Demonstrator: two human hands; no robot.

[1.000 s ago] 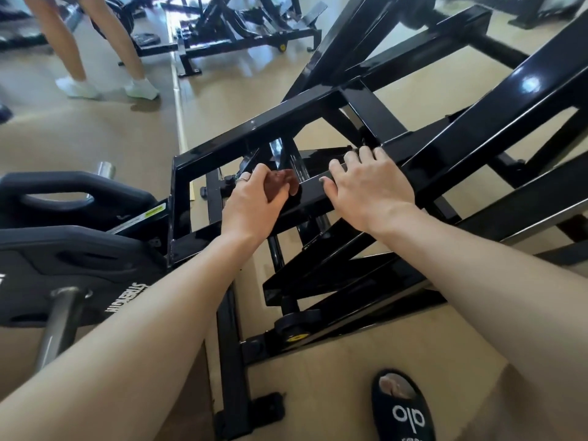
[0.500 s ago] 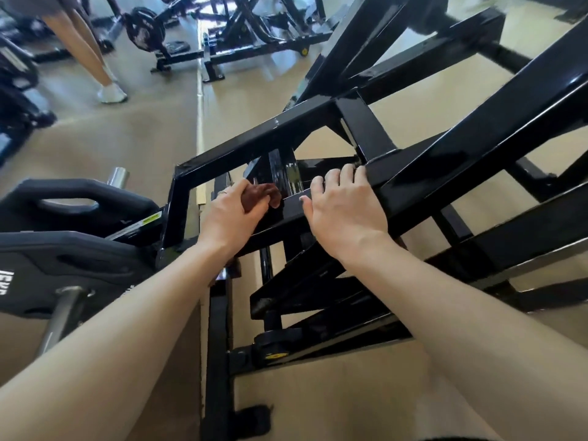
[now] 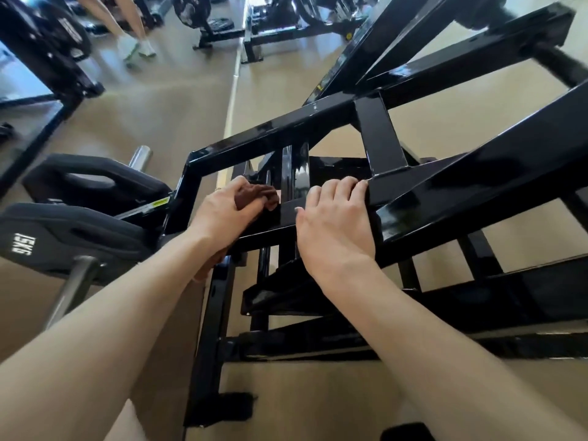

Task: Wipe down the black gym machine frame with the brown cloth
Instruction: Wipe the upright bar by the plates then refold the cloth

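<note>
The black gym machine frame (image 3: 451, 186) is a lattice of glossy steel beams that fills the middle and right of the head view. My left hand (image 3: 222, 211) presses a small bunched brown cloth (image 3: 254, 198) against the near crossbar, at its left end. Most of the cloth is hidden under my fingers. My right hand (image 3: 337, 221) lies flat on the same crossbar just to the right, its fingers curled over the far edge beside a short upright strut.
Black weight plates (image 3: 70, 230), one marked 15KG, sit on a steel bar at the left. More black machines (image 3: 286, 23) stand on the tan floor at the back. Another person's legs (image 3: 130, 30) in white shoes are at the upper left.
The view has tilted and shifted, so the frame sits a little differently in view. Both hands stay on the near crossbar, the left one still pressing the cloth. The person behind has walked on.
</note>
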